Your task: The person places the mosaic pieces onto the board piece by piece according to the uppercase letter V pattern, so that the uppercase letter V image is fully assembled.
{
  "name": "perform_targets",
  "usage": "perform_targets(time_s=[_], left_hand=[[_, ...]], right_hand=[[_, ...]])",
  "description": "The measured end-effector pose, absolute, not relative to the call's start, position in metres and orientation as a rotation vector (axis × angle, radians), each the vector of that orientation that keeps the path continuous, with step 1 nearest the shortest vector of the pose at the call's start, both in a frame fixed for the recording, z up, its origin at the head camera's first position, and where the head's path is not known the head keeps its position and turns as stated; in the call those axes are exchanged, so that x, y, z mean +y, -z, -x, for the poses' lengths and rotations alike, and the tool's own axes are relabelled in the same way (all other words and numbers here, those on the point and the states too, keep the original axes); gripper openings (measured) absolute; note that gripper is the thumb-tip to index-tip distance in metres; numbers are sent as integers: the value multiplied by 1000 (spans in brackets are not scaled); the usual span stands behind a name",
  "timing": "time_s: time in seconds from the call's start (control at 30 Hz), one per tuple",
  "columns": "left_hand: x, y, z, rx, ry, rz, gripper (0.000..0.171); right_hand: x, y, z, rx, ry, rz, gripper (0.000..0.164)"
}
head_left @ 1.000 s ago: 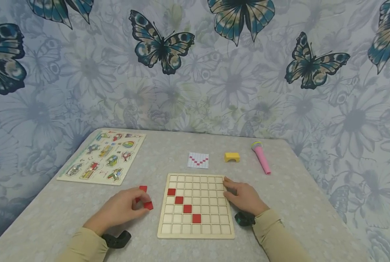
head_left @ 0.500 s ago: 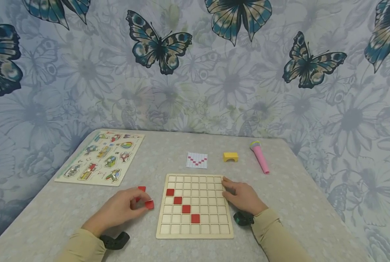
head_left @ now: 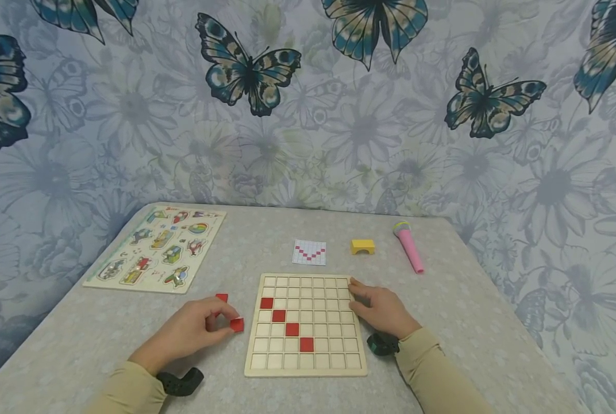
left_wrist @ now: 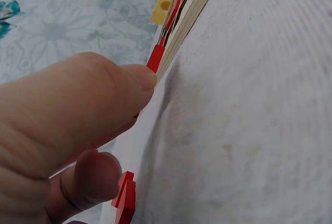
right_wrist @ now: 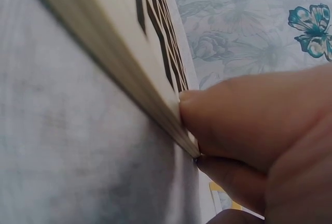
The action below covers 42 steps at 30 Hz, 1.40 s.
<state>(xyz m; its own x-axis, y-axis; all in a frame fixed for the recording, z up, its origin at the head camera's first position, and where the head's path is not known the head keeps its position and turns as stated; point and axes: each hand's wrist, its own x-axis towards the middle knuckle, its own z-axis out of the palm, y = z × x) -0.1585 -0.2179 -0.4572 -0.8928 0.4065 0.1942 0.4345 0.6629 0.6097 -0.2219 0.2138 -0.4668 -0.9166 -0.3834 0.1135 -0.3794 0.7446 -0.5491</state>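
Note:
My left hand (head_left: 191, 325) pinches a small red square tile (head_left: 237, 325) between thumb and fingers, just left of a wooden grid board (head_left: 331, 332). In the left wrist view the red tile (left_wrist: 155, 58) sticks out past the thumb tip. Several red tiles lie in the board's cells in a slanting row, the nearest inlaid tile (head_left: 306, 344) in the lower middle. Loose red tiles (left_wrist: 126, 200) lie by the left fingers, partly hidden by the hand in the head view. My right hand (head_left: 385, 310) grips the board's right edge, thumb (right_wrist: 207, 115) on top.
Behind the board lies a small pattern card (head_left: 310, 253) with a red V on a grid. To its right are a yellow arch block (head_left: 362, 246) and a pink toy microphone (head_left: 408, 248). A picture puzzle board (head_left: 158, 250) lies at the back left.
My left hand has lifted and tilted the red tile slightly, away from the loose ones. The right hand stays on the board's edge. The head view shifts a little.

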Motion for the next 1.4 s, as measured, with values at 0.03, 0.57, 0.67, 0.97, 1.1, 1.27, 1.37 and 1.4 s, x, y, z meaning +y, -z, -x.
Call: perform_targets(time_s=[0.03, 0.57, 0.67, 0.97, 1.1, 1.27, 1.37, 1.4], left_hand=[[-218, 457, 158, -2828, 1057, 719, 27], [-216, 461, 160, -2829, 1054, 730, 26], [-214, 460, 161, -2826, 1068, 748, 25], [-207, 461, 159, -2767, 1103, 746, 26], [-202, 464, 158, -2711, 1160, 771, 26], [-196, 465, 157, -2656, 1204, 805, 28], [-191, 464, 158, -2620, 1221, 849, 28], [-188, 462, 158, -2620, 1226, 861, 27]], right_hand=[[213, 466, 222, 2925, 919, 640, 50], [208, 464, 222, 2905, 945, 595, 49], [209, 466, 221, 2913, 944, 582, 48], [210, 468, 219, 2934, 951, 621, 45], [209, 468, 220, 2942, 948, 612, 45], [208, 467, 221, 2967, 921, 591, 45], [207, 467, 222, 2972, 911, 582, 45], [207, 467, 222, 2973, 909, 581, 45]])
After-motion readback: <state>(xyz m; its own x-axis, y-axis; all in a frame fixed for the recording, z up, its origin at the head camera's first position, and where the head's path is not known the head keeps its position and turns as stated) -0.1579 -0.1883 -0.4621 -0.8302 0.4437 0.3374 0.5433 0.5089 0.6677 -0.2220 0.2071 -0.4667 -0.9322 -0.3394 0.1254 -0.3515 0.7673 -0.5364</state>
